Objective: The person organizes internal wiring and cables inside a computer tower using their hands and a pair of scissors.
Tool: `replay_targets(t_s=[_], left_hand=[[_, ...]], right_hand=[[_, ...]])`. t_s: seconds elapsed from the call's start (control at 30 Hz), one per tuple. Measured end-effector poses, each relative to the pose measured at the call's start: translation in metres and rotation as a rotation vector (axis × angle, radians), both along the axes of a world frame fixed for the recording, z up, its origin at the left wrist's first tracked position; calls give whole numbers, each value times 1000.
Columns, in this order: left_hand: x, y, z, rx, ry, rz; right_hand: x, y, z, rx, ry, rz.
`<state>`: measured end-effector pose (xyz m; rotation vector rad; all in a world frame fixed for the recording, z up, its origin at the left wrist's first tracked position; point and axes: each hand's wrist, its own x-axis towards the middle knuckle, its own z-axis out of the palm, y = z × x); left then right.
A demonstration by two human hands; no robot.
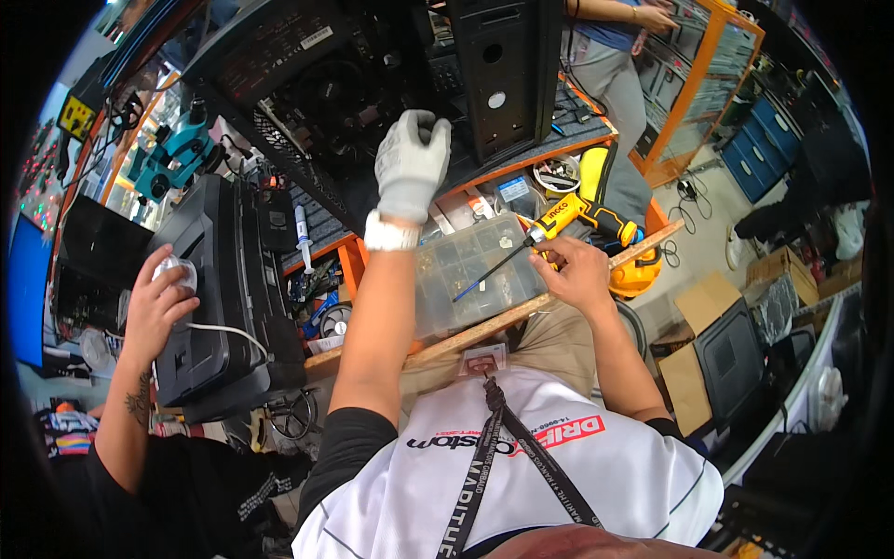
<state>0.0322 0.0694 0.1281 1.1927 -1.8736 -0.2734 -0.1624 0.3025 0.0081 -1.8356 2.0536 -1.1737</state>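
Note:
An open black computer case (326,88) stands at the top. My left hand (413,163), in a pale grey glove, reaches inside it with its fingers curled; what they hold, if anything, is hidden. My bare right hand (568,270) is pinched on a yellow and black screwdriver (557,220), near where its long dark shaft leaves the handle. The shaft slants down to the left over a clear compartment box (433,293), which lies in a wooden drawer (470,334) in front of me.
A printer (223,345) sits at left; beside it a co-worker's hand (158,307) holds a cabled object. A teal microscope (168,158) is behind. Another person (601,56) stands by an orange-framed glass cabinet (694,102). A cardboard box (698,307) is at right.

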Motion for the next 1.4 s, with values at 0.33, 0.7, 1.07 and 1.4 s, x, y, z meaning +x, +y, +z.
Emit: replay_targets(t_s=[0.33,0.7,1.07,1.4], left_hand=[[131,36,12,-424,767,41],[232,-151,-6,-107,815,-304],[230,-201,-16,595,-151,-662],[195,-42,22,-258,699,-230]], right_hand=[[-36,-101,94,-465,-397,101],[174,-147,95,-490,-406,501],[249,-162,124,-750,-523,244],[190,-60,127,-786,-586,249]])
